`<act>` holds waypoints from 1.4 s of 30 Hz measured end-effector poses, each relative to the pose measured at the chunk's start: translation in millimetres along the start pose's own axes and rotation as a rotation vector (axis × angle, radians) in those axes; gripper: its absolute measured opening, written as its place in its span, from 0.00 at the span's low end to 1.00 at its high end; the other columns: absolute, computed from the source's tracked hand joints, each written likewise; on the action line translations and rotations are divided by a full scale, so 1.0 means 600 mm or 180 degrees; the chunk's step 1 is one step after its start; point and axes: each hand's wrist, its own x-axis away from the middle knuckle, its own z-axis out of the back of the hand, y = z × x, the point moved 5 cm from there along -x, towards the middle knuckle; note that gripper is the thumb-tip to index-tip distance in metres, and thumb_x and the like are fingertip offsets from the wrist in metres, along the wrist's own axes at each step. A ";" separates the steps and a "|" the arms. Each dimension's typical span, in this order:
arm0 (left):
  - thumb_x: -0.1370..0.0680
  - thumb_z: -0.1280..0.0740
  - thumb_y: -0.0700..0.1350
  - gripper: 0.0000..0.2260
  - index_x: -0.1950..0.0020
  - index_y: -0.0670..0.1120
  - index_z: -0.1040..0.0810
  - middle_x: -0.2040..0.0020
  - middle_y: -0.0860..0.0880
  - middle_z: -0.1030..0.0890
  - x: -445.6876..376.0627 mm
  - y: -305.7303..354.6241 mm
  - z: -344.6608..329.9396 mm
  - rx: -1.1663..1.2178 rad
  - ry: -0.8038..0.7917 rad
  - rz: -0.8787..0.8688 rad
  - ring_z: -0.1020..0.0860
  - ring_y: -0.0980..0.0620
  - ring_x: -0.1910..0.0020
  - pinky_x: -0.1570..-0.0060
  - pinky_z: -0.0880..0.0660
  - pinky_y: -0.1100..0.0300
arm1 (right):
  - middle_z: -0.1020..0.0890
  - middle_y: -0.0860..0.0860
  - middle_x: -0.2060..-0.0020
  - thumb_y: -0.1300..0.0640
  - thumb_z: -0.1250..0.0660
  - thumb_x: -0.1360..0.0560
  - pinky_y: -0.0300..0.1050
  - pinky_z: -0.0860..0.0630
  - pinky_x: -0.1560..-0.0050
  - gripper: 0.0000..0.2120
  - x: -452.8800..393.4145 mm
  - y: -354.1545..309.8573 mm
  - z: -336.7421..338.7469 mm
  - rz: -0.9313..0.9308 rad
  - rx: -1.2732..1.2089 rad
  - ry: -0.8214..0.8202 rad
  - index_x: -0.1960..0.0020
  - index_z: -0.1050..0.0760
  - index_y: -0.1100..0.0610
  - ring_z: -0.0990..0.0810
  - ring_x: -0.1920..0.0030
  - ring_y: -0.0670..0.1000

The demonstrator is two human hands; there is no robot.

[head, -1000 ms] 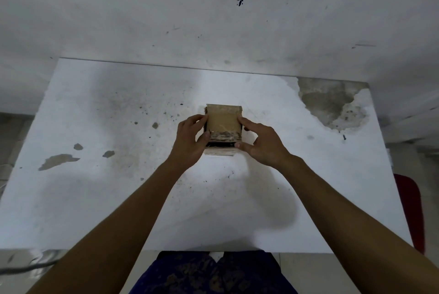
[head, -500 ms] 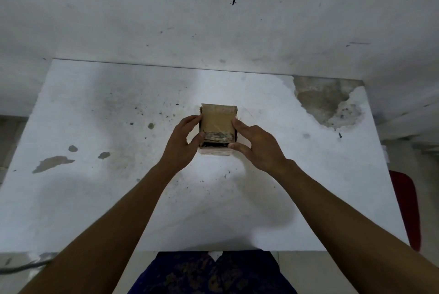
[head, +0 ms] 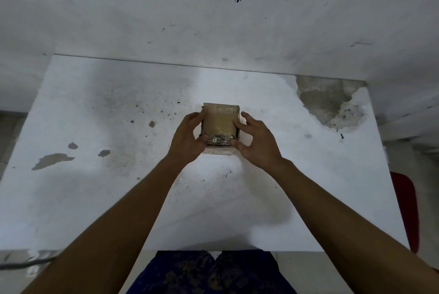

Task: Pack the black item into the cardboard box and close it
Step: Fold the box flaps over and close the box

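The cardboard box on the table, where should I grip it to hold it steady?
Probably by the cardboard box's two side walls, coming in from left and right. It stands upright on the table with its flap on top, so side grips leave the flap free. The left hand and right hand already flank it.

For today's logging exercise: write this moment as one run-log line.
left hand: gripping cardboard box | right hand: fingertips at box | flap: folded over

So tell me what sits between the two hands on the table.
In the head view, the cardboard box sits between the left hand and right hand, resting on the white table.
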 end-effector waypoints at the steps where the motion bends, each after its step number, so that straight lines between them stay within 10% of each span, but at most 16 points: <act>1: 0.27 0.29 0.37 0.33 0.24 0.50 0.35 0.29 0.46 0.32 -0.005 0.003 0.000 -0.0184 -0.0031 0.0029 0.31 0.47 0.31 0.38 0.27 0.48 | 0.33 0.47 0.25 0.48 0.24 0.30 0.49 0.33 0.30 0.30 -0.005 -0.001 0.001 -0.0033 0.0048 -0.0017 0.30 0.26 0.50 0.34 0.27 0.50; 10: 0.26 0.32 0.36 0.26 0.29 0.49 0.28 0.34 0.52 0.25 -0.012 0.007 0.010 0.0570 0.0110 0.0172 0.22 0.50 0.41 0.54 0.27 0.74 | 0.32 0.52 0.26 0.64 0.25 0.29 0.53 0.25 0.34 0.31 -0.020 -0.024 -0.006 -0.0277 -0.0711 0.0083 0.28 0.29 0.58 0.30 0.28 0.53; 18: 0.29 0.29 0.36 0.28 0.31 0.50 0.29 0.43 0.53 0.21 -0.016 0.004 0.003 0.0573 0.0234 0.0778 0.21 0.59 0.57 0.64 0.25 0.63 | 0.31 0.52 0.27 0.68 0.27 0.28 0.35 0.29 0.36 0.31 -0.015 -0.014 -0.018 -0.0422 -0.0925 0.0146 0.27 0.29 0.55 0.24 0.34 0.51; 33: 0.26 0.29 0.47 0.26 0.28 0.50 0.29 0.32 0.54 0.24 0.005 0.006 0.014 0.0846 -0.0069 0.0926 0.20 0.55 0.43 0.59 0.27 0.69 | 0.26 0.51 0.30 0.59 0.31 0.23 0.35 0.28 0.36 0.26 0.020 -0.024 -0.023 -0.0569 -0.1050 0.0400 0.27 0.30 0.49 0.23 0.35 0.49; 37: 0.28 0.28 0.47 0.26 0.30 0.51 0.27 0.33 0.54 0.24 0.007 0.011 0.012 0.1008 -0.0125 0.0887 0.19 0.55 0.46 0.46 0.20 0.53 | 0.21 0.48 0.35 0.57 0.31 0.24 0.19 0.31 0.49 0.24 0.025 -0.022 -0.018 -0.0701 -0.1189 0.0460 0.29 0.27 0.49 0.19 0.41 0.46; 42: 0.26 0.30 0.44 0.21 0.33 0.50 0.25 0.35 0.52 0.22 0.004 0.005 0.013 0.1248 -0.0096 0.1014 0.22 0.51 0.39 0.40 0.24 0.45 | 0.19 0.43 0.38 0.54 0.28 0.29 0.30 0.23 0.46 0.29 0.030 -0.033 -0.012 -0.0588 -0.1055 0.0402 0.29 0.28 0.48 0.19 0.43 0.42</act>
